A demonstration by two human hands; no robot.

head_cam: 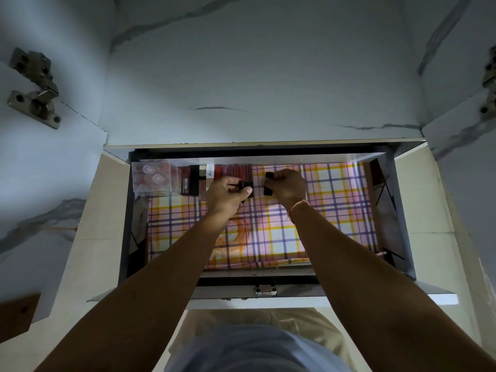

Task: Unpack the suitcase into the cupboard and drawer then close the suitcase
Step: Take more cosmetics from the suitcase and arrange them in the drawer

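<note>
An open drawer (402,210) lined with pink, yellow and purple checked paper (322,232) lies below me. Along its back edge stands a row of small dark red and black cosmetic tubes (230,170). A clear plastic box (151,177) sits in the back left corner. My left hand (225,196) grips a small black tube (243,185) at the right end of the row. My right hand (288,187) holds small black pieces (268,190) just to the right, over the lining. The suitcase is out of view.
The cupboard's pale marbled interior (255,76) rises behind the drawer, with metal door hinges at left (35,87) and right (489,84). A metal latch (265,290) sits on the drawer front. A brown wooden corner (18,315) shows at lower left.
</note>
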